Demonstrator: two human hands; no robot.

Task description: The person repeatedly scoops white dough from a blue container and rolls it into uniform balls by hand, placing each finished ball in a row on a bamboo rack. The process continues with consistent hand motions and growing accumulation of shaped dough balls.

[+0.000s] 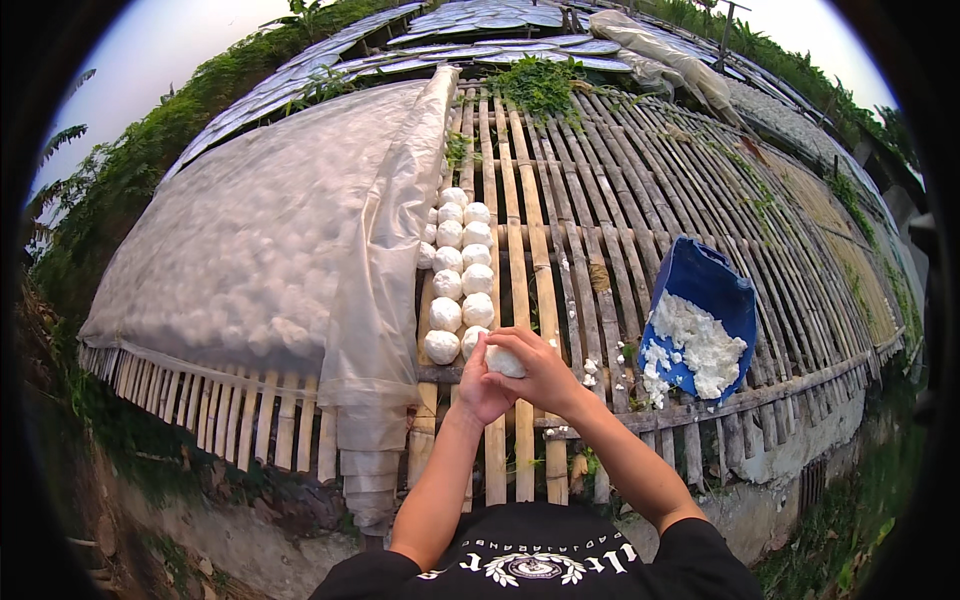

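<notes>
Both my hands meet in front of me over the bamboo slats, cupped round a white dough-like ball [505, 363]. My left hand [482, 390] supports it from the left, and my right hand [543, 372] curls over it from the right, fingers closed. Just beyond my fingertips, rows of similar white balls [447, 284] lie on the slats beside a plastic sheet [375, 270]. To my right a cut blue plastic container [742, 300] lies tilted, with a crumbly white mass [700, 345] inside and spilling at its near lip.
Under the translucent sheet at left, many pale round lumps [230, 250] show through. White crumbs [590, 372] dot the bamboo rack [640, 190] between my right hand and the container. Green leaves [540, 88] grow at the far edge, before rows of flat trays [480, 22].
</notes>
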